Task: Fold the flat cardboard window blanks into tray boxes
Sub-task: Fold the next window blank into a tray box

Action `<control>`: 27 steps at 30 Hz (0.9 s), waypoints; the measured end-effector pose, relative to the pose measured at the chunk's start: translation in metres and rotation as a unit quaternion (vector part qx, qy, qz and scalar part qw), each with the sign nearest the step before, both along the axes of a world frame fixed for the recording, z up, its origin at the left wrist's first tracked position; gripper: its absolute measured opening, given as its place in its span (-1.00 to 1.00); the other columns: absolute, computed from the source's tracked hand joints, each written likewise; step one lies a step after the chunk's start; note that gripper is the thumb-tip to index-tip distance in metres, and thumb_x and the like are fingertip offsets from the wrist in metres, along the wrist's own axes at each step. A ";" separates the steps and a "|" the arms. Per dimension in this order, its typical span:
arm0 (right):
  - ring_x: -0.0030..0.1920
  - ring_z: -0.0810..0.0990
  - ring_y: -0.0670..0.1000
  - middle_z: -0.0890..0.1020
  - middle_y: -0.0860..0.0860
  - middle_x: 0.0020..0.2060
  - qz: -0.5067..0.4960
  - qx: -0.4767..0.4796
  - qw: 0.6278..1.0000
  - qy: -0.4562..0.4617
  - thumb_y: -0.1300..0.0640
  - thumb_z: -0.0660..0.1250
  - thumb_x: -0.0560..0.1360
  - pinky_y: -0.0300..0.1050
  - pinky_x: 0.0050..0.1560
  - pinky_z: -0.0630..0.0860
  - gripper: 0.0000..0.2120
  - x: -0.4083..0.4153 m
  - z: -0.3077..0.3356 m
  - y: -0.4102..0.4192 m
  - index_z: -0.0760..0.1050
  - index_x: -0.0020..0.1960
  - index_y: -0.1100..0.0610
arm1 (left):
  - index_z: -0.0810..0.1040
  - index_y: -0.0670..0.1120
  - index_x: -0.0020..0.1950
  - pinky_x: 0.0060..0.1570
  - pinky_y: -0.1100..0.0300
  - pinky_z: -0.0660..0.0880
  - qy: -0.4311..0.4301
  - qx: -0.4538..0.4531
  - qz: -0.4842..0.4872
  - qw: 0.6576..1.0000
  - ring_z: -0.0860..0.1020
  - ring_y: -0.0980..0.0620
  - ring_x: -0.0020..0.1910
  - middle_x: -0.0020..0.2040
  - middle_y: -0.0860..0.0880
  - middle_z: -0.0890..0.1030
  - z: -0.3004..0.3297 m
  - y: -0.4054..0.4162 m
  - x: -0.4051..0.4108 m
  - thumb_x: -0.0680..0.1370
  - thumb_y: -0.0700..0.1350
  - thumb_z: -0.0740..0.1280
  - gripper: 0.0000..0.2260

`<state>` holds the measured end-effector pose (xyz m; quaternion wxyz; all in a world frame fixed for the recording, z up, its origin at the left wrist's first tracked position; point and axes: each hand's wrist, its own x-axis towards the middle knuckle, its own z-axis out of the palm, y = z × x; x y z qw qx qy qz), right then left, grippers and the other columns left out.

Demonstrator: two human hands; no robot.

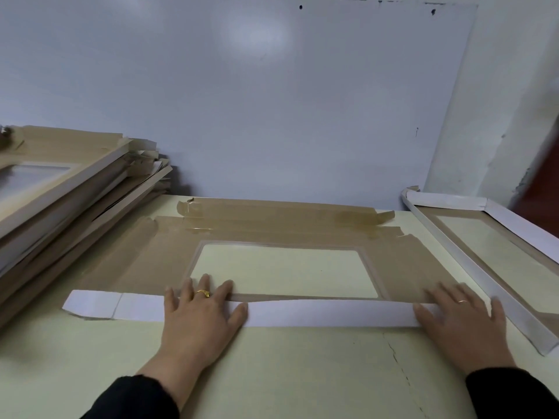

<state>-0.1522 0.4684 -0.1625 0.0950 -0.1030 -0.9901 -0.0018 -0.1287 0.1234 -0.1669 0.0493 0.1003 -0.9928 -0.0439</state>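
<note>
A flat brown cardboard window blank [272, 234] is laid on the pale table [302, 373], directly ahead of both hands. Its near flap [326, 314] is folded over toward the person w/ the white side up, and is pressed flat by both hands.

Left hand [201, 313]: fingers straight and spread wide, palm down on the white flap left of centre, fingertips reaching past the fold onto the brown frame and the edge of the clear window [287, 272]. A gold ring [203, 293] is worn on one finger. Nothing is gripped.

Right hand [459, 319]: also flat, fingers spread, laid on the right end of the same flap, fingertips over the brown card. A thin ring [462, 301] is seen on it. Nothing is held.

The flap's left end, w/ a small tab, sticks out beyond the left hand. Between the hands the fold edge is lifted very slightly.

Left of the left hand, and further back, a tilted stack of blanks [69, 201] is piled. Just right of the right hand a folded tray box [472, 252] is set, white walls raised round a clear window. Beyond the hands a pale blue-grey wall [272, 101] is seen. Black sleeves [136, 400] cover both wrists
</note>
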 end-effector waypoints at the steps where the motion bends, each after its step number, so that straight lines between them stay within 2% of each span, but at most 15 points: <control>1: 0.47 0.06 -0.04 0.21 -0.10 0.46 0.027 0.014 0.999 0.015 -0.12 -0.04 0.58 0.01 0.42 -0.13 -0.57 0.001 0.001 -0.006 0.17 0.43 -0.10 | 0.06 0.22 0.47 0.43 -0.10 -0.15 -0.005 -0.002 -0.001 1.000 -0.05 -0.05 0.50 0.53 0.01 0.07 0.000 0.002 0.000 0.54 0.29 -0.07 -0.50; 3: 0.44 0.20 0.03 0.31 -0.02 0.42 0.118 -0.008 0.991 0.070 0.02 -0.05 0.59 -0.03 0.36 -0.03 -0.58 0.004 0.001 -0.025 0.28 0.41 0.00 | 0.07 0.23 0.46 0.42 -0.11 -0.16 -0.004 0.000 -0.002 1.000 -0.05 -0.04 0.50 0.52 0.01 0.09 -0.001 0.004 -0.001 0.55 0.28 -0.07 -0.52; 5: 0.38 0.34 0.09 0.41 0.03 0.36 0.230 -0.060 0.965 0.113 0.04 0.02 0.55 -0.03 0.29 0.03 -0.58 0.011 0.004 -0.056 0.42 0.34 0.06 | 0.06 0.23 0.46 0.42 -0.11 -0.17 -0.002 0.007 -0.006 1.000 -0.06 -0.04 0.50 0.52 0.01 0.08 -0.001 0.006 -0.002 0.56 0.26 -0.08 -0.53; 8: 0.42 0.27 0.00 0.29 -0.13 0.41 0.337 -0.036 0.938 0.073 -0.09 0.03 0.55 -0.12 0.35 -0.04 -0.57 0.019 0.002 -0.100 0.32 0.39 -0.08 | 0.05 0.22 0.47 0.43 -0.09 -0.18 -0.003 0.014 -0.015 1.000 -0.08 -0.03 0.50 0.52 0.03 0.05 -0.001 0.008 -0.001 0.57 0.25 -0.09 -0.53; 10: 0.49 0.01 -0.09 0.05 -0.23 0.46 0.359 -0.046 0.932 0.034 -0.21 -0.19 0.53 -0.18 0.38 -0.25 -0.48 0.018 -0.001 -0.112 0.11 0.46 -0.18 | 0.03 0.21 0.48 0.43 -0.07 -0.19 -0.007 0.019 -0.018 1.000 -0.09 -0.02 0.51 0.53 0.06 0.02 -0.002 0.007 0.000 0.57 0.26 -0.09 -0.52; 11: 0.48 -0.14 -0.15 -0.09 -0.28 0.45 0.353 -0.054 0.934 0.011 -0.23 -0.24 0.54 -0.19 0.36 -0.36 -0.50 0.014 -0.005 -0.111 -0.02 0.47 -0.23 | 0.02 0.21 0.49 0.43 -0.05 -0.19 -0.010 0.022 -0.019 1.000 -0.09 -0.02 0.51 0.53 0.07 0.00 -0.002 0.005 0.000 0.57 0.27 -0.09 -0.51; 13: 0.47 -0.24 -0.19 -0.20 -0.30 0.42 0.334 -0.056 0.941 -0.012 -0.21 -0.20 0.58 -0.20 0.32 -0.44 -0.55 0.005 -0.012 -0.100 -0.13 0.46 -0.26 | 0.00 0.21 0.49 0.44 -0.03 -0.18 -0.013 0.026 -0.014 0.999 -0.09 -0.01 0.51 0.54 0.09 -0.03 -0.002 -0.002 0.001 0.56 0.28 -0.08 -0.50; 16: 0.47 -0.21 -0.19 -0.17 -0.29 0.45 0.289 -0.057 0.955 -0.027 -0.19 -0.17 0.59 -0.20 0.34 -0.36 -0.55 -0.001 -0.016 -0.078 -0.11 0.46 -0.29 | -0.01 0.22 0.49 0.44 -0.02 -0.14 -0.019 0.028 0.005 0.999 -0.09 0.00 0.51 0.54 0.11 -0.04 -0.001 -0.015 -0.001 0.55 0.29 -0.07 -0.49; 20: 0.48 -0.15 -0.17 -0.12 -0.26 0.48 0.213 -0.074 0.970 -0.091 -0.18 -0.16 0.59 -0.12 0.42 -0.23 -0.56 -0.009 -0.015 -0.045 -0.10 0.46 -0.28 | -0.04 0.23 0.49 0.44 -0.01 -0.12 -0.033 0.029 0.026 0.999 -0.07 -0.01 0.51 0.53 0.12 -0.03 -0.002 -0.029 -0.003 0.54 0.32 -0.08 -0.47; 27: 0.48 -0.15 -0.14 -0.13 -0.20 0.49 0.106 -0.056 0.987 -0.104 -0.20 -0.21 0.58 -0.14 0.44 -0.15 -0.50 -0.005 -0.013 0.009 -0.17 0.49 -0.15 | -0.03 0.23 0.48 0.42 0.03 -0.07 -0.033 0.048 0.112 0.992 -0.04 -0.03 0.50 0.53 0.11 -0.02 -0.002 -0.077 -0.002 0.51 0.37 -0.07 -0.43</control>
